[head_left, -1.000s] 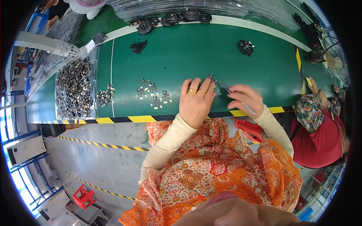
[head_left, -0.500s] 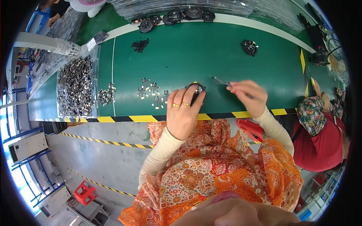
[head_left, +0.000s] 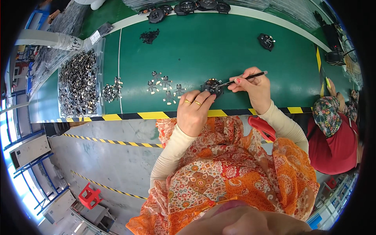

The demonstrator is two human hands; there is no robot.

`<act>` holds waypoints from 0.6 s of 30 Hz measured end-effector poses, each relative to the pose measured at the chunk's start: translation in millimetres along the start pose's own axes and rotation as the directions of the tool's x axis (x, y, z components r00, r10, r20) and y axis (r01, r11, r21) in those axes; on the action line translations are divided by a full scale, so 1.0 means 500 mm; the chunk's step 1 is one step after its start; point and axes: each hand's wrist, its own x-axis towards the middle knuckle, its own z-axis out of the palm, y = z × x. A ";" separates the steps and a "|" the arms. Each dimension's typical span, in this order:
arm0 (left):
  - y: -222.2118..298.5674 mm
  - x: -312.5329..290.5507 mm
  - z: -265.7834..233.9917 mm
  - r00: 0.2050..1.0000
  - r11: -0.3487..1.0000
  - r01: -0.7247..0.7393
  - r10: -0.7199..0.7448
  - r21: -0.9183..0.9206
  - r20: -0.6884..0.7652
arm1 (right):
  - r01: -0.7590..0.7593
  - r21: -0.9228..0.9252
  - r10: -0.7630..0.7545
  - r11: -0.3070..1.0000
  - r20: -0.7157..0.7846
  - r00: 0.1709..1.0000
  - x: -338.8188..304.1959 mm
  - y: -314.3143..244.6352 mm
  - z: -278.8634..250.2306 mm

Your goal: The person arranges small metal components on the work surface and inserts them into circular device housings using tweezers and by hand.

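A round black device housing lies on the green table, with small metallic parts showing inside it. My left hand grips its near left edge between thumb and bent fingers and covers part of the rim. In my right hand is a pair of slim dark tweezers, pinched between thumb and fingers. Their tips reach the inside of the housing; whether they hold a small part there is too small to tell. Just left of the housing lie several small flex-cable parts with black and pale ends.
A clear tray heaped with small parts stands at the left, a small pile beside it. Tiny black pieces lie farther back. Another housing rests at the far right; several round housings line the back ledge. A co-worker sits at right.
My right hand has turned and brought the tweezers left, so their tips are now at the housing. My left hand has shifted down off the housing's top, uncovering more of its inside.
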 end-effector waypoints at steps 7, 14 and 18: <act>0.002 0.000 0.001 1.000 1.000 -0.006 0.005 -0.008 -0.028 | -0.017 -0.012 0.017 1.000 0.006 1.000 0.001 -0.001 -0.002; 0.003 0.005 0.002 0.999 1.000 -0.013 0.012 -0.006 -0.043 | -0.024 -0.030 0.024 0.999 0.029 0.999 0.007 -0.006 -0.007; 0.002 0.003 0.006 0.999 1.000 -0.006 0.005 -0.004 -0.033 | -0.044 -0.017 0.044 0.999 0.024 0.999 0.012 -0.006 -0.009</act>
